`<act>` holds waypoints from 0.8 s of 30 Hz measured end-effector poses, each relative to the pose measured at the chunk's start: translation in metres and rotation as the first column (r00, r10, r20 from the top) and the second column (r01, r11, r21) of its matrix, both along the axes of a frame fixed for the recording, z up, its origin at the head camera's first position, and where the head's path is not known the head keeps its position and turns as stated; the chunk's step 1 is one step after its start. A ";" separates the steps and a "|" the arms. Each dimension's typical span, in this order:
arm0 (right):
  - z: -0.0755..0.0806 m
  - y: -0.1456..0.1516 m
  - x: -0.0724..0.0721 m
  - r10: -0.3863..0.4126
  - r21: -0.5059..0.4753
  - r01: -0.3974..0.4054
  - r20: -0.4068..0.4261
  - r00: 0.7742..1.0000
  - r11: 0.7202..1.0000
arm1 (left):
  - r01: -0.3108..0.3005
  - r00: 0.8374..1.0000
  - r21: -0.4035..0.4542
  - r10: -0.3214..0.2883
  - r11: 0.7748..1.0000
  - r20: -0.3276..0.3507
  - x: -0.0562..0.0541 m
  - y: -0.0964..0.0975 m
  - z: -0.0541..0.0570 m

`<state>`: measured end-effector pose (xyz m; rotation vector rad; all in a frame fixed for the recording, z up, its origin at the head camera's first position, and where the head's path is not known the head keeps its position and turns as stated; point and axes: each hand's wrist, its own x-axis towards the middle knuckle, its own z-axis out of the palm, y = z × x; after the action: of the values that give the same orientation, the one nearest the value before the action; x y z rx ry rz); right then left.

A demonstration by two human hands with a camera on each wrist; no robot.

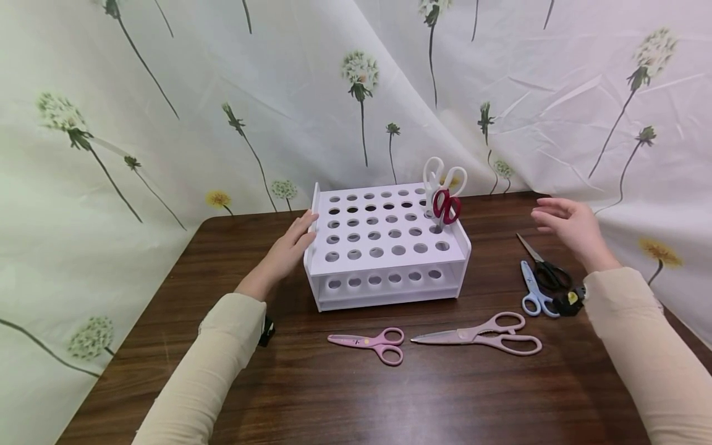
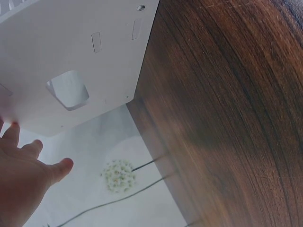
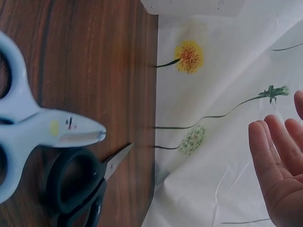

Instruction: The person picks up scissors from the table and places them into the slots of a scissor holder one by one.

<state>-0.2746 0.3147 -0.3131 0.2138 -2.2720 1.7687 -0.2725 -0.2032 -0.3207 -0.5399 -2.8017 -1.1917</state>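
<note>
A white rack (image 1: 384, 267) with rows of round holes stands on the table. White-handled scissors (image 1: 436, 187) and smaller red-handled scissors (image 1: 447, 207) stand handles up in its right side. My left hand (image 1: 285, 250) touches the rack's left side panel, fingers extended along its upper edge. My right hand (image 1: 575, 230), holding nothing, is raised at the right with fingers loosely extended. Below it on the table lie black-handled scissors (image 1: 547, 272) and light blue scissors (image 1: 531, 285), both also large in the right wrist view.
Pink scissors (image 1: 368, 341) and larger pale pink scissors (image 1: 466, 335) lie in front of the rack on the dark wooden table (image 1: 311, 395). A white cloth (image 1: 311, 80) printed with dandelions hangs behind the table and along its sides.
</note>
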 end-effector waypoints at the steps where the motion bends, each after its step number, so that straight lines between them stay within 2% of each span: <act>1: -0.003 0.003 -0.002 -0.012 0.036 0.012 -0.002 1.000 0.999 | -0.001 1.000 0.001 0.001 1.000 0.001 0.000 0.000 0.000; 3: -0.013 0.014 -0.010 -0.022 0.081 0.022 0.001 1.000 0.996 | -0.003 1.000 0.000 0.003 1.000 0.002 0.000 0.000 0.000; 6: -0.038 0.039 -0.031 -0.024 0.047 0.023 0.019 1.000 0.999 | -0.006 1.000 0.002 0.006 1.000 0.007 0.000 0.000 0.000; 9: -0.057 0.059 -0.045 0.003 -0.046 -0.001 0.042 0.999 0.999 | -0.004 1.000 0.000 0.004 1.000 0.007 0.001 0.000 0.000; 10: -0.057 0.059 -0.044 0.012 -0.069 -0.009 0.044 0.999 0.998 | -0.003 1.000 -0.001 0.003 1.000 0.007 0.001 0.000 0.000; 12: -0.050 0.054 -0.035 0.013 -0.038 -0.011 0.045 0.999 0.999 | -0.002 1.000 -0.004 0.002 1.000 0.007 0.000 0.000 0.001; 13: -0.044 0.049 -0.027 0.021 -0.030 -0.020 0.042 0.999 0.999 | -0.002 1.000 -0.005 0.002 1.000 0.007 0.000 0.000 0.001; 17: -0.018 0.025 0.004 -0.041 0.075 0.036 0.065 0.997 0.996 | -0.001 1.000 -0.007 0.001 1.000 0.004 0.000 0.000 0.001; 18: -0.027 0.033 -0.003 -0.049 0.076 0.044 0.063 0.997 0.996 | 0.000 1.000 -0.007 0.000 1.000 0.003 0.000 -0.001 0.001; 23: -0.047 0.053 -0.016 -0.038 0.077 0.032 0.074 0.997 0.996 | -0.002 1.000 -0.008 0.002 1.000 0.003 0.000 0.000 0.000; 24: -0.053 0.060 -0.020 -0.008 0.037 0.006 0.073 0.997 0.999 | -0.003 1.000 -0.006 0.003 1.000 0.004 0.000 0.000 0.000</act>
<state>-0.2950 0.3751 -0.3661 0.1501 -2.3545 1.7598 -0.2729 -0.2031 -0.3206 -0.5346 -2.8093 -1.1849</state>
